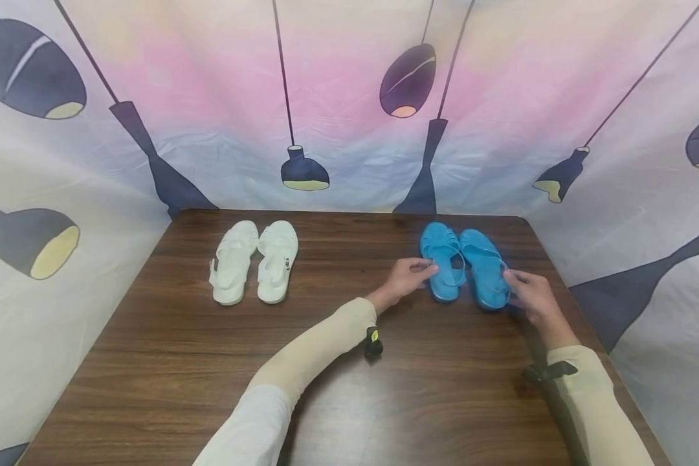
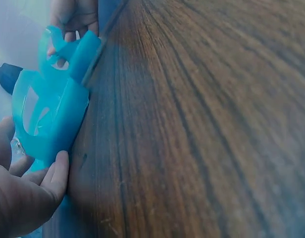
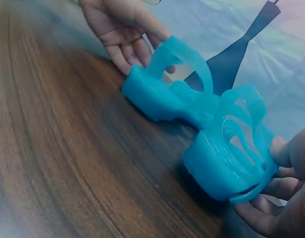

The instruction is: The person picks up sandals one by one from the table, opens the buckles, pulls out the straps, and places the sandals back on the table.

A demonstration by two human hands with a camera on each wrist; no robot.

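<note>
A pair of blue sandals stands side by side on the brown table, toes toward the back wall. My left hand (image 1: 404, 279) pinches the strap of the left blue sandal (image 1: 444, 288) at its outer side, by a small buckle. In the left wrist view, fingers of that hand (image 2: 31, 193) lie along the sandal's side. My right hand (image 1: 537, 303) holds the right blue sandal (image 1: 489, 281) by its outer side. The right wrist view shows the thumb of this hand (image 3: 296, 183) on the strap and its fingers around the edge near a loose strap end.
To the left on the same table (image 1: 349, 362) sit two white sandals (image 1: 230, 272), also side by side with toes to the back. A printed cloth (image 1: 349, 97) with drawn lamps hangs behind the table and along its sides.
</note>
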